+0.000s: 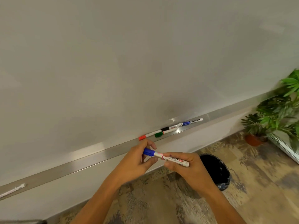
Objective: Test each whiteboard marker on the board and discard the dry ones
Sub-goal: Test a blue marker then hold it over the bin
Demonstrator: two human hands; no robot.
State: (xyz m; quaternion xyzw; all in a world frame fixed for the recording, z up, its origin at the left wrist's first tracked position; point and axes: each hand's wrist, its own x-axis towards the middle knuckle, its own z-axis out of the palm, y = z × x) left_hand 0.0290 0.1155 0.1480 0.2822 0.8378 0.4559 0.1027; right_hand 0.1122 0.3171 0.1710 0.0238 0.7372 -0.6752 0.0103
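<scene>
I hold a blue-capped marker (163, 157) level in front of the whiteboard (113, 62). My left hand (139, 160) pinches its blue cap and my right hand (186, 165) grips the white barrel. On the metal tray (90, 160) behind lie a red-capped marker (148, 135), a green-capped marker (163, 133), a black-capped marker (169, 127) and a blue-capped marker (192, 122). The board surface shows no marks.
A black waste bin (216, 168) stands on the floor just right of my right wrist. Potted green plants (275, 113) stand at the far right. A white strip (13, 189) lies on the tray at the far left.
</scene>
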